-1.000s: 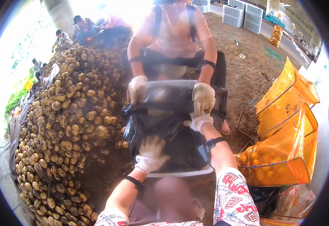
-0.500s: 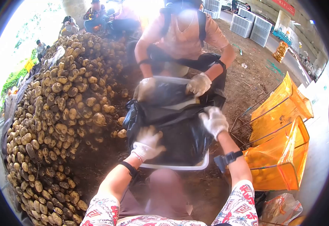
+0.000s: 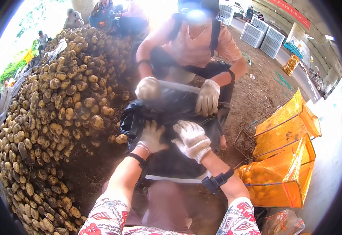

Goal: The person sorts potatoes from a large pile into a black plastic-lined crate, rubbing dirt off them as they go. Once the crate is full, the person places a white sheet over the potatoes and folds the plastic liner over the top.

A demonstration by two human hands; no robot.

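A black plastic bag (image 3: pixel 175 162) lies spread over a white plastic crate, whose near rim (image 3: pixel 177 179) shows as a pale strip. My left hand (image 3: pixel 153 137), in a white knit glove, rests on the plastic with its fingers spread. Just to its right, my right hand (image 3: pixel 191 141), gloved too, is over the middle of the bag, thumb apart from the fingers and nothing visibly held. Across from me, a co-worker's gloved hands are at the crate's far side: one hand (image 3: pixel 147 88) is blurred by the far left corner, the other hand (image 3: pixel 208 98) reaches down onto the plastic.
A large heap of potatoes (image 3: pixel 61 102) rises on the left. On the right stand orange mesh bags (image 3: pixel 280 135) on metal frames, the nearer one holding potatoes. A clear plastic bag (image 3: pixel 282 223) lies below them. White crates (image 3: pixel 272 42) and other people are farther back.
My right hand has moved left from the crate's right edge to the middle of the bag. The plastic has shifted and covers more of the crate. The co-worker's hands have changed position.
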